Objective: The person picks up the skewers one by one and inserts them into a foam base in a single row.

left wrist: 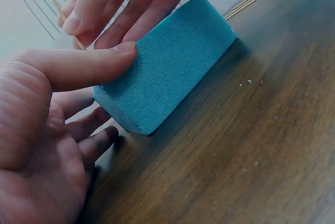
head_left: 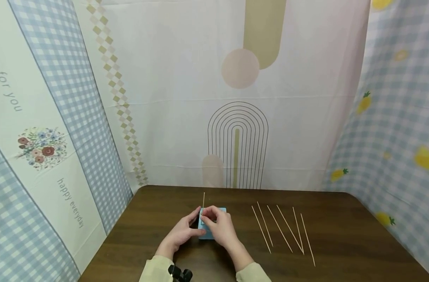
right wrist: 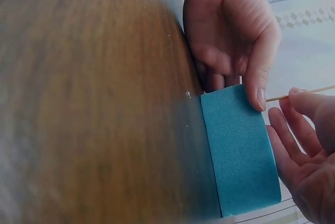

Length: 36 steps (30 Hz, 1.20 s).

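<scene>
A blue foam block (head_left: 209, 235) stands on the table in front of me. My left hand (head_left: 181, 233) grips its left end, with the thumb pressed on the near face in the left wrist view. Above that end, my right hand (head_left: 222, 228) pinches a thin wooden skewer (head_left: 204, 200) between thumb and fingertips. The skewer points upward, and its lower tip meets the block's top near the left thumb. How deep the tip sits is hidden. In the right wrist view the block (right wrist: 241, 150) shows a smooth broad face, and the right hand's other fingers lie behind it.
Several loose wooden skewers (head_left: 261, 228) lie spread on the dark wooden table (head_left: 348, 235) to the right of the block. Small pale crumbs (left wrist: 249, 81) dot the tabletop near the block. A patterned cloth (head_left: 172, 117) hangs behind the table, with checked cloths at both sides.
</scene>
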Motion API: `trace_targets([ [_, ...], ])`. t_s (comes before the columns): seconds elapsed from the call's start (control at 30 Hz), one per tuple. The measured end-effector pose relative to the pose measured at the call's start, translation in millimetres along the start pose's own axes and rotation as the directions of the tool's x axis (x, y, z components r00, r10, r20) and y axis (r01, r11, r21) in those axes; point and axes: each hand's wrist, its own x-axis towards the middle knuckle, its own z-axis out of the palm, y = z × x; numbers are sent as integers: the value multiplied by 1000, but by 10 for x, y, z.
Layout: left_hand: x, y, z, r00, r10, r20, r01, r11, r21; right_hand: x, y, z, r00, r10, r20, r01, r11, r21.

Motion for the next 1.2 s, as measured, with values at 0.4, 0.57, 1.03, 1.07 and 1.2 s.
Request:
trace_targets([
  [0.4,11,-29,-11,1000,-23,1,23,1000,7,12,15,-2,999,31,25,-30,999,-42],
  [0.57,19,-30,12,1000,-6,2,6,1000,18,8,36,-6,999,36,14,-35,998,-54],
  [1.03,18,-9,39,1000,-14,1,14,1000,11,19,106,-37,998,32,45,-30,998,-47],
  [1.07,18,-4,35,1000,-16,1,16,1000,4,22,106,-43,998,31,49,-29,999,-41],
  [1.2,28,22,19,1000,-18,-6,18,1000,-12,39,102,-67,997,39,69,-39,999,-5],
])
